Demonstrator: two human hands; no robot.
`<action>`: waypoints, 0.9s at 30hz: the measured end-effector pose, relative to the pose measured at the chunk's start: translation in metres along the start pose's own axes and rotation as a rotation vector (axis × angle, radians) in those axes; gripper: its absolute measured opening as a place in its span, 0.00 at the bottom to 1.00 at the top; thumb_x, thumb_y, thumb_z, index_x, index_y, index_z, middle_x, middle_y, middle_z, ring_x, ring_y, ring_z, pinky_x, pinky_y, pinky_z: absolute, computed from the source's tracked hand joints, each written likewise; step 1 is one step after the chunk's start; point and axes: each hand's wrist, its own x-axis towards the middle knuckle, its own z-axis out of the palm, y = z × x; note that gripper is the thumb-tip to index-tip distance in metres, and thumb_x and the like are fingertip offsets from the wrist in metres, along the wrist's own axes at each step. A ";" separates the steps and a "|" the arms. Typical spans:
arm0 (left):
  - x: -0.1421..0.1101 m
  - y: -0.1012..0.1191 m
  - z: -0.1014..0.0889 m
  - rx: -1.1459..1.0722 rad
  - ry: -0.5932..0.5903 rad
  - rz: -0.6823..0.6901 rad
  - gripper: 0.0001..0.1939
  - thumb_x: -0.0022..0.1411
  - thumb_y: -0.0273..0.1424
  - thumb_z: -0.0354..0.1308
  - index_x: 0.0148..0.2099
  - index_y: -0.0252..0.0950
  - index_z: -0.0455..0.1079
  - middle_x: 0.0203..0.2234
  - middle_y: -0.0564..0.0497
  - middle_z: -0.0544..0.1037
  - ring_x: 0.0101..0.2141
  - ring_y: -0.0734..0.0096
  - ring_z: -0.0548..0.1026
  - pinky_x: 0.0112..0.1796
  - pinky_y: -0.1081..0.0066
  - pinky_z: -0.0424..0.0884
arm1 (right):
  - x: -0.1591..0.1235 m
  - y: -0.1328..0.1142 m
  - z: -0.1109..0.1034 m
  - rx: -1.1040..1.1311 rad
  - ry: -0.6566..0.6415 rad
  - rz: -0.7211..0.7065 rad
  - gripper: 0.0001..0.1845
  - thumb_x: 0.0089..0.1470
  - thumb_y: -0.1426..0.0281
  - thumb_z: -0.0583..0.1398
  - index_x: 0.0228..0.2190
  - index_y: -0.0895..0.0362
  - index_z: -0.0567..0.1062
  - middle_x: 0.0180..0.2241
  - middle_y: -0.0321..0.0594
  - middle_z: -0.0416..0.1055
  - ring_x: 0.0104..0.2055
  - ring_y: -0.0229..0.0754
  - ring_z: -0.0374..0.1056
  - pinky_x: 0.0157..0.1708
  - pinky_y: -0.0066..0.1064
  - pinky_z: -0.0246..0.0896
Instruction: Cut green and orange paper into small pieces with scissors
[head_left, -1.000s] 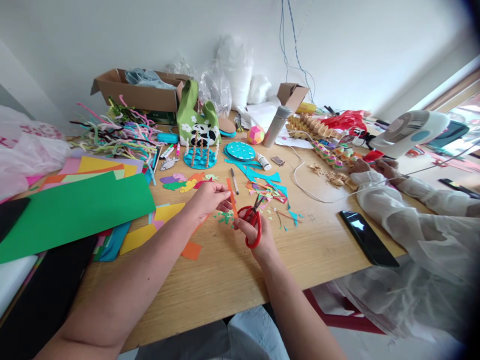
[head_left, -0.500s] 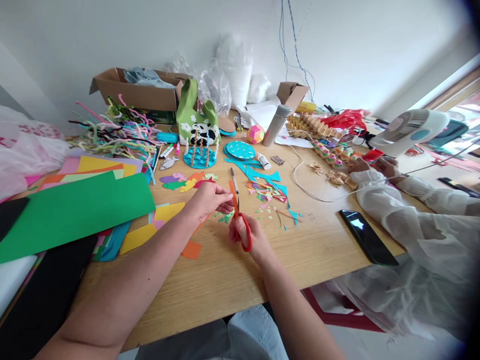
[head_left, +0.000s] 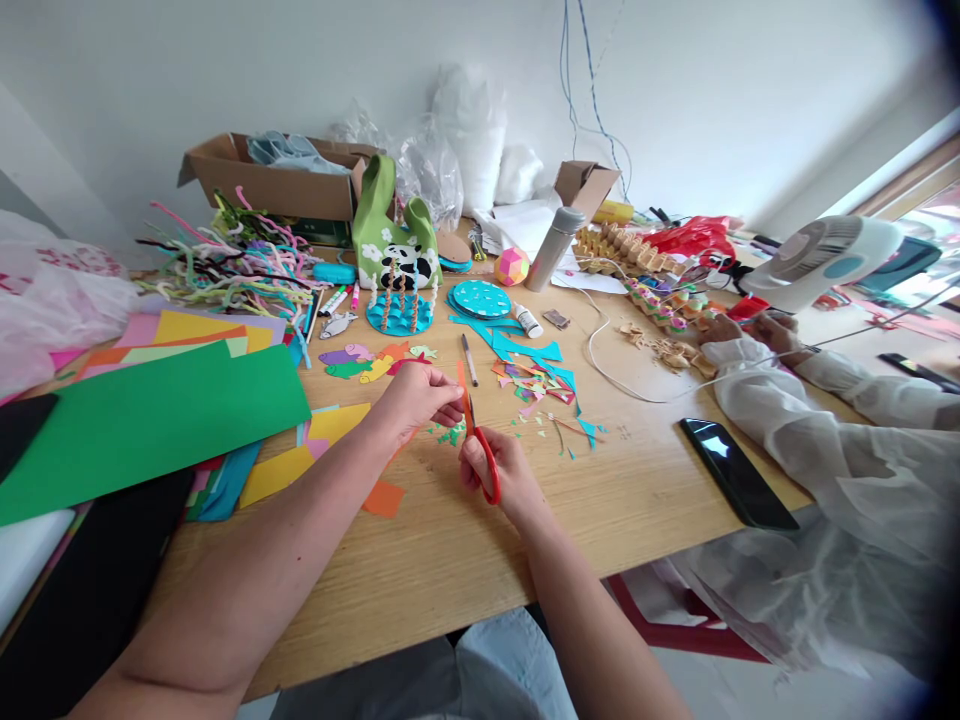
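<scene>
Red scissors [head_left: 491, 466] now against orange strip [head_left: 468, 409]

On that bench [head_left: 420, 590], paper sheets [head_left: 165, 425] lie left, a phone [head_left: 735, 475] right, paper fish [head_left: 377, 373] between, a box [head_left: 274, 188] behind.

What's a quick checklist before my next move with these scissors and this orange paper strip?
1. Scissors gripped by the right hand: ok, handles in hand.
2. Orange strip held by the left hand: ok, pinched near its upper end.
3. Strip squarely between the blades: cannot tell; they overlap in this view.
4. Left fingertips safely clear: cannot tell; the blades look close.
5. Phone out of the way: ok, off to the right.
</scene>
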 end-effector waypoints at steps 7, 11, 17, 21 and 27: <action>0.000 0.000 0.000 -0.013 0.001 -0.003 0.08 0.55 0.22 0.58 0.24 0.28 0.71 0.18 0.46 0.76 0.20 0.71 0.75 0.26 0.69 0.73 | 0.000 0.000 0.000 -0.003 0.009 0.013 0.29 0.47 0.42 0.57 0.20 0.56 0.65 0.14 0.34 0.63 0.14 0.33 0.56 0.15 0.25 0.48; 0.000 0.000 0.000 -0.017 -0.005 -0.005 0.08 0.55 0.22 0.57 0.24 0.28 0.70 0.17 0.46 0.76 0.20 0.71 0.75 0.26 0.70 0.73 | 0.000 0.001 0.001 0.024 0.010 0.022 0.29 0.47 0.42 0.57 0.20 0.56 0.64 0.13 0.32 0.62 0.13 0.32 0.55 0.14 0.24 0.47; 0.001 0.000 -0.001 -0.038 -0.013 -0.007 0.08 0.55 0.21 0.57 0.24 0.28 0.70 0.17 0.47 0.76 0.20 0.71 0.75 0.26 0.70 0.73 | -0.001 -0.001 0.001 0.022 0.010 0.018 0.30 0.48 0.42 0.56 0.19 0.56 0.63 0.13 0.33 0.62 0.13 0.32 0.55 0.13 0.24 0.47; 0.002 -0.001 -0.001 -0.045 -0.022 -0.008 0.08 0.55 0.21 0.57 0.24 0.28 0.70 0.17 0.47 0.76 0.19 0.71 0.75 0.26 0.71 0.73 | -0.001 -0.001 0.001 0.015 0.013 0.016 0.30 0.48 0.41 0.56 0.18 0.56 0.62 0.12 0.32 0.62 0.12 0.31 0.55 0.13 0.23 0.46; 0.001 -0.001 -0.001 -0.053 -0.020 -0.004 0.08 0.55 0.21 0.57 0.25 0.27 0.70 0.17 0.47 0.76 0.19 0.73 0.74 0.26 0.72 0.73 | 0.001 0.005 0.002 0.035 0.038 0.039 0.29 0.46 0.42 0.58 0.19 0.56 0.62 0.11 0.30 0.60 0.11 0.31 0.54 0.11 0.23 0.45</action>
